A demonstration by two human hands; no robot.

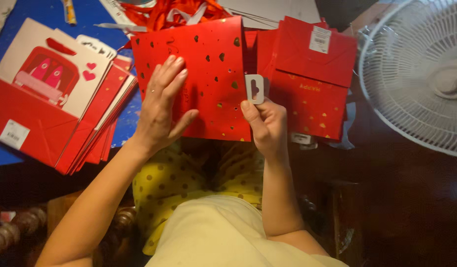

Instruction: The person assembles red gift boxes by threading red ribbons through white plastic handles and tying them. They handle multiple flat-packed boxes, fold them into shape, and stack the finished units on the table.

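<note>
I see my left hand (159, 106) lying flat, fingers spread and extended, pressed on the face of a flat red paper gift bag scattered with gold hearts (208, 64). It grips nothing; the palm just holds the bag down near its lower left part. My right hand (268, 126) is closed in a pinch: thumb and forefinger hold the bottom of a small white plastic hanger tab with a hook-shaped cutout (254, 88), which stands upright against the bag's right edge, touching it.

The bag lies on the blue tabletop (129, 116), its lower edge over the near edge of that surface, above my lap. Just right of it, partly tucked under it, sits a stack of folded red paper bags with gold hearts (312, 94), one bearing a white sticker label (320, 39). These hang past the tabletop's right side, near a white fan with a wire grille (416, 74) at the far right.

Toward the left edge of the tabletop lies a fanned pile of flat red and white gift bags (55, 104), the top one showing a pink picture and pink hearts. Along the far edge, behind the held bag, I see a tangle of red ribbon handles (164, 12). A yellow polka-dot cloth (179, 183) covers my lap below.
</note>
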